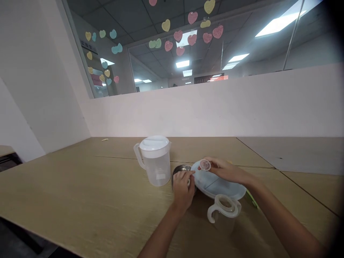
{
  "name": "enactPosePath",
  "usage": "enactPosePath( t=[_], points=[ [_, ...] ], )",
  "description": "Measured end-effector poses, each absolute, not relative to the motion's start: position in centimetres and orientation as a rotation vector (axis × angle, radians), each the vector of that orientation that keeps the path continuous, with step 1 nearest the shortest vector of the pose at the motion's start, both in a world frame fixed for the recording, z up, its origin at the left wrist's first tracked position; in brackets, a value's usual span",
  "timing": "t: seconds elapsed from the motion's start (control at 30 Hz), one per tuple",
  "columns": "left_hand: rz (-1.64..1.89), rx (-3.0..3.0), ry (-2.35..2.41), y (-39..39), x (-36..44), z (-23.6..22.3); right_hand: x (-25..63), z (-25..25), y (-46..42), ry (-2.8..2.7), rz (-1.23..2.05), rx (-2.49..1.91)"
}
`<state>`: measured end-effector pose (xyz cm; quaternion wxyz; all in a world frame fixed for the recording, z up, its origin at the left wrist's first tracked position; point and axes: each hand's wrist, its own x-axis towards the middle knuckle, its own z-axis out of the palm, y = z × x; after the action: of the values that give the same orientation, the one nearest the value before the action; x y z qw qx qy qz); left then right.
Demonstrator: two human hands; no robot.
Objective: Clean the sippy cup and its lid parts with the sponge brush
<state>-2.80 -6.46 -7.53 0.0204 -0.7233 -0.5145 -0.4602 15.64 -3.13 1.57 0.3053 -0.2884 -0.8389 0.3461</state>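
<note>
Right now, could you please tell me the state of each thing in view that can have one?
Translucent pitcher: upright, lid on.
Small clear cup: held in the right hand, round end facing the camera.
Metal bowl: partly hidden by the left hand; contents unclear.
Blue tray: partly hidden by the right hand.
Handled jug: upright; contents unclear.
Ceiling lights: lit.

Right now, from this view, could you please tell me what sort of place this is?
Probably an office or classroom: it has a wide wood-coloured table, a long glass window dotted with pastel heart-shaped paper notes, and bright rectangular ceiling lights showing in that glass.
</note>
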Motion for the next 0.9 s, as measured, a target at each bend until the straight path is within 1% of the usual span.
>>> enactPosePath(
  t=[0.07, 0.13, 0.27, 0.33, 0.47, 0.6, 0.77, 0.9],
  points=[
    [-1.334, -2.214, -1.64, -6.0, -3.9, -7.8, 15.9, 2.0, -3.2, -2.161, 0.93, -0.795],
    [-1.222, -2.19, -1.708, -5.6, -4.6, -8.2, 16.2, 2.3, -3.1, -2.153, 0.867, -0.856],
    [-1.0, -2.155, -1.83, -4.8, -5.0, -9.2, 16.6, 1.6, -2.1, -2.238, 0.51, -1.112],
    [-0.922, -2.144, -1.869, -4.7, -5.0, -9.6, 16.9, 0.9, -1.4, -2.347, 0.421, -1.213],
    [-0.831, -2.151, -1.905, -4.5, -5.0, -10.0, 17.4, -0.8, -0.3, -2.549, 0.437, -1.398],
    [-0.819, -2.175, -1.902, -4.5, -5.2, -10.0, 17.0, -2.4, -0.1, -2.632, 0.506, -1.509],
    [-0.818, -2.154, -1.85, -4.5, -5.3, -9.7, 15.9, -3.4, -0.2, -2.626, 0.537, -1.489],
    [-0.819, -2.113, -1.739, -4.7, -5.4, -9.2, 16.1, -2.0, -0.1, -2.476, 0.433, -1.388]
  ],
)
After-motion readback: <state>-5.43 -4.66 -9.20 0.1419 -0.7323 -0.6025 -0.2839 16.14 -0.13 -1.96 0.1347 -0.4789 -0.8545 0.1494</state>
